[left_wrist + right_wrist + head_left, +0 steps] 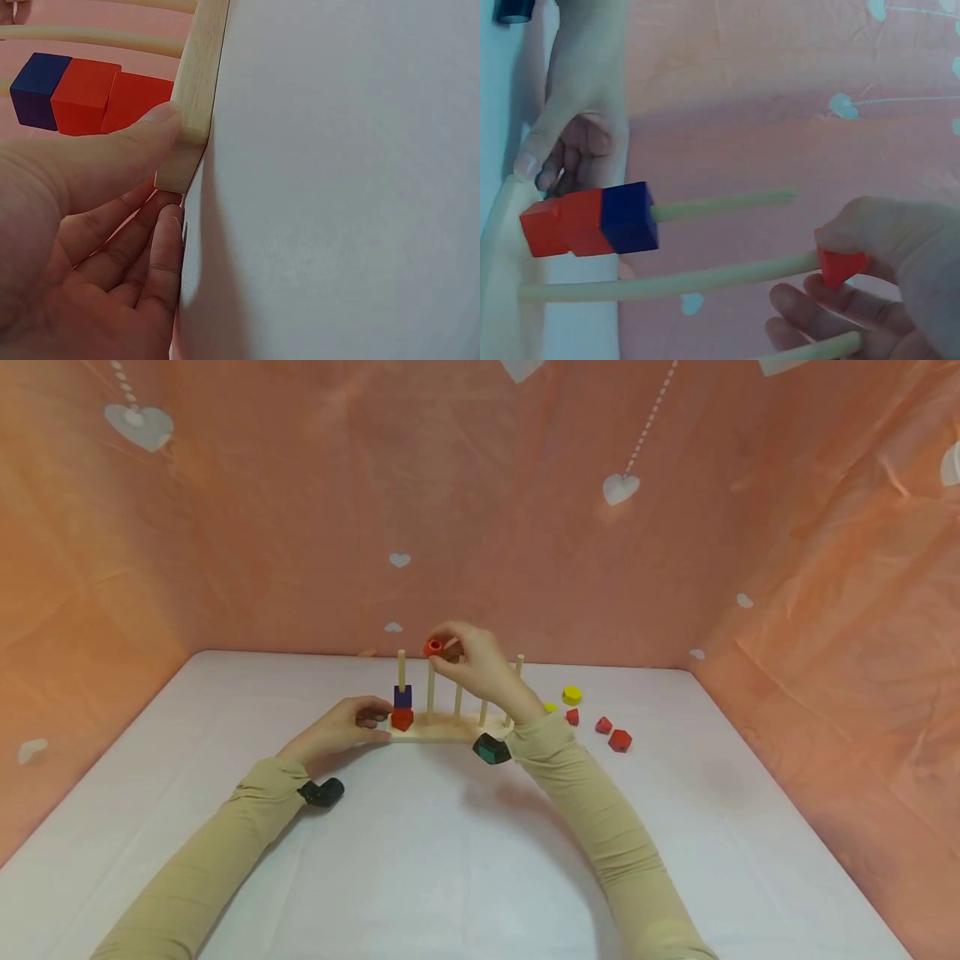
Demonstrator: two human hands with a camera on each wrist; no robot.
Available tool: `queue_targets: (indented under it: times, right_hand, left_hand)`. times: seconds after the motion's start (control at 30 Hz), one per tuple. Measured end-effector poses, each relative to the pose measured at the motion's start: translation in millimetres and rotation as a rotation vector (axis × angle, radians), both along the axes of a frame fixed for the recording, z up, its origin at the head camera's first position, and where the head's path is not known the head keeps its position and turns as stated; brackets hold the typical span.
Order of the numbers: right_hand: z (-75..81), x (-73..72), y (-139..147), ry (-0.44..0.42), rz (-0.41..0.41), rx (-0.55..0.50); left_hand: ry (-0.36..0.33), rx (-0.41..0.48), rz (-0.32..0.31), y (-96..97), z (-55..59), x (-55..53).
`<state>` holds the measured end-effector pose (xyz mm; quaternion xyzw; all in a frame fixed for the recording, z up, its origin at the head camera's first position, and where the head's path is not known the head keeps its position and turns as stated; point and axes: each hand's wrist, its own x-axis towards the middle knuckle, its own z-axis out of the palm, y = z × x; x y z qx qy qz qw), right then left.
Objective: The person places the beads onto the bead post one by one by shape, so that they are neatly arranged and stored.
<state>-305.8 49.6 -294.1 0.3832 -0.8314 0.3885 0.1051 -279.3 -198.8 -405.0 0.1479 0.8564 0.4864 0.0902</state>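
red blocks (585, 221), dark blue cube (402, 697), yellow pieces (572, 695), white hearts (621, 489) on salmon backdrop (525, 560)

- Fabric-walled table booth (300, 585), looks like a recording setup; home or studio, can't tell.
- Wrinkled peach cloth (495, 502) behind and on both sides, patterned with white hearts (621, 489).
- White table (375, 877) runs up to the cloth.
- Black wrist cameras (321, 792) at both of the person's cuffs (543, 739).
- Room beyond hidden.

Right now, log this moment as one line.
left hand: grips wooden base; right hand: holds red bead at tip of second peg; leftmost peg: two red blocks under blue block
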Motion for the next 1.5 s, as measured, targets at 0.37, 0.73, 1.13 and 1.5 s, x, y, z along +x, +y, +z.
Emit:
queue_targets:
  times: [0.37, 0.73, 1.13, 1.5]
  right_hand:
    - [-22.7, -1.5, -7.4, -0.051, -0.019, -0.173]
    - [-37.1, 8.7, -13.5, -0.152, -0.089, -0.369]
    - [-33.6, 35.0, -17.7, -0.186, -0.080, -0.483]
    - [-79.3, 4.7, -20.6, -0.415, -0.138, -0.518]
  left_hand:
    - [-0.016, -0.007, 0.007, 1.5, 0.8, 0.1]
    - [-0.004, -0.015, 0.013, -0.1, -4.5, -4.4]
    - [-0.006, -0.019, 0.017, 1.5, -3.8, -3.1]
    - [0.019, -0.035, 0.002, 1.6, -1.1, -2.4]
